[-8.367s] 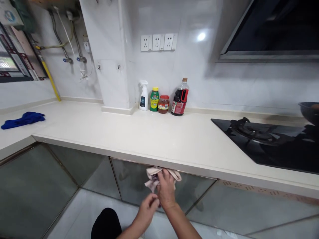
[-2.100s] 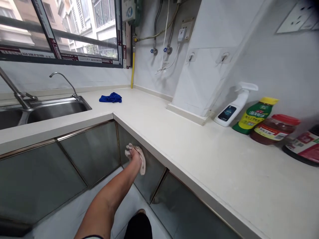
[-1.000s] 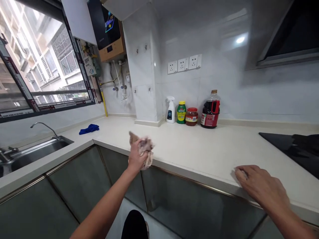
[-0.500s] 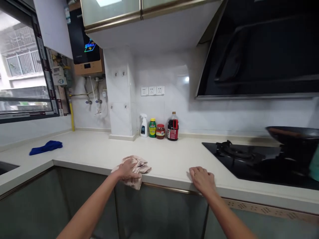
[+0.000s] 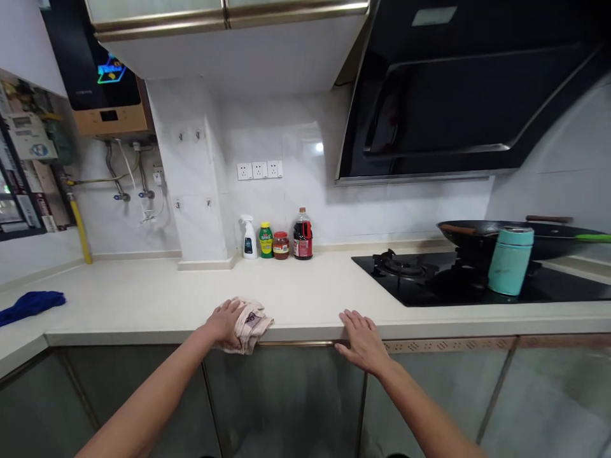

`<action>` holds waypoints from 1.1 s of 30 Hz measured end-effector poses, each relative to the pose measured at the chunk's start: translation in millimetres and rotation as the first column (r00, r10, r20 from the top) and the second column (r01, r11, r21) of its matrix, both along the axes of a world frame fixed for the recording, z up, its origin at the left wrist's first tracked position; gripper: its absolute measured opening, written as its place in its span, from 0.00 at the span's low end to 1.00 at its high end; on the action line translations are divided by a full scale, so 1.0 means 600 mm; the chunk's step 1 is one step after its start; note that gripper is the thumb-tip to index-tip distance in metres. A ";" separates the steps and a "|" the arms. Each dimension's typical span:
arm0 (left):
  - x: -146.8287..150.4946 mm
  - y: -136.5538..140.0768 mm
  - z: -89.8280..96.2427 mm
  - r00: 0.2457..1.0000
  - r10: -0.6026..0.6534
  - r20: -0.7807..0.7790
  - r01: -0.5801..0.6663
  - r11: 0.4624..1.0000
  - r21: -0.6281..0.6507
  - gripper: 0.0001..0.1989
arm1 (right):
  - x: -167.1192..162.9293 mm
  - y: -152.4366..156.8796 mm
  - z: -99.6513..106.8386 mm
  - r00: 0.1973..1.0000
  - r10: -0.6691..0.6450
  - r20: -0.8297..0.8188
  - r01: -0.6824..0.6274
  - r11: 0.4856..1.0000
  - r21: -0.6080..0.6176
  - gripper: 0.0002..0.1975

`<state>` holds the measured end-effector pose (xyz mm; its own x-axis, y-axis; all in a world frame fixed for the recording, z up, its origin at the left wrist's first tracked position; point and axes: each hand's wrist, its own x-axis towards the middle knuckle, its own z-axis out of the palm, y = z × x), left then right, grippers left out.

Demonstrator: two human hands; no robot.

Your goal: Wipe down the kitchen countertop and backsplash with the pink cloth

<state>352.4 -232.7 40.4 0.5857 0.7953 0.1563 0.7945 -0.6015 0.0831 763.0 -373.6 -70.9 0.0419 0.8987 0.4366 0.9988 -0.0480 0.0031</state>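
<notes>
My left hand (image 5: 225, 323) grips a pale pink cloth (image 5: 252, 323) with dark markings at the counter's front edge. Part of the cloth hangs over the lip, and the fingers lie over its left side. Further right, my right hand (image 5: 363, 340) rests on the edge of the white countertop (image 5: 305, 299) with fingers stretched out and thumb apart, holding nothing.
Against the wall stand a white spray bottle (image 5: 249, 238), a green bottle (image 5: 266, 240), a red-lidded jar (image 5: 280, 246) and a dark sauce bottle (image 5: 303, 236). A blue cloth (image 5: 32, 305) lies left. Right are a gas stove (image 5: 429, 283), wok (image 5: 563, 238) and teal flask (image 5: 510, 264).
The view has turned right, bringing the flask and the whole wok into sight. My right hand has gone from curled fingers to stretched ones. The pink cloth looks more bunched under my left hand.
</notes>
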 end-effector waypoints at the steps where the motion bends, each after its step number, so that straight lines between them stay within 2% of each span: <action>1: 0.009 -0.007 -0.008 0.999 -0.029 0.025 0.028 0.999 0.042 0.56 | -0.003 -0.001 0.001 1.000 -0.017 0.007 0.017 1.000 -0.012 0.40; 5: 0.086 -0.042 -0.041 0.989 -0.140 0.057 0.133 0.985 0.113 0.50 | -0.011 -0.003 0.007 0.999 -0.037 0.036 0.039 0.998 -0.059 0.43; 9: 0.231 -0.082 -0.072 0.966 -0.240 0.095 0.219 0.956 0.194 0.45 | -0.013 -0.007 0.013 0.997 -0.046 0.058 0.049 0.997 -0.055 0.43; 13: 0.367 -0.118 -0.097 0.952 -0.289 0.098 0.254 0.929 0.270 0.48 | -0.008 -0.007 0.003 0.996 -0.022 0.091 0.023 1.000 -0.006 0.38; 16: 0.400 -0.129 -0.110 0.952 -0.286 0.108 0.236 0.912 0.337 0.42 | 0.003 -0.004 -0.018 0.994 -0.008 0.109 -0.003 0.995 0.096 0.36; 20: 0.366 -0.127 -0.128 0.945 -0.318 0.082 0.256 0.871 0.419 0.31 | 0.020 0.002 -0.048 0.992 0.038 0.120 -0.067 0.965 0.254 0.35; 25: 0.272 -0.107 -0.139 0.959 -0.281 0.030 0.231 0.842 0.487 0.23 | 0.032 0.010 -0.065 0.980 0.122 0.156 -0.178 0.893 0.414 0.29; 30: 0.108 -0.068 -0.133 0.987 -0.161 0.008 0.137 0.859 0.494 0.24 | 0.036 0.015 -0.070 0.971 0.154 0.182 -0.224 0.846 0.483 0.29; 33: -0.007 -0.045 -0.127 0.999 -0.028 0.027 0.012 0.880 0.475 0.32 | 0.034 0.016 -0.073 0.970 0.153 0.189 -0.230 0.832 0.505 0.30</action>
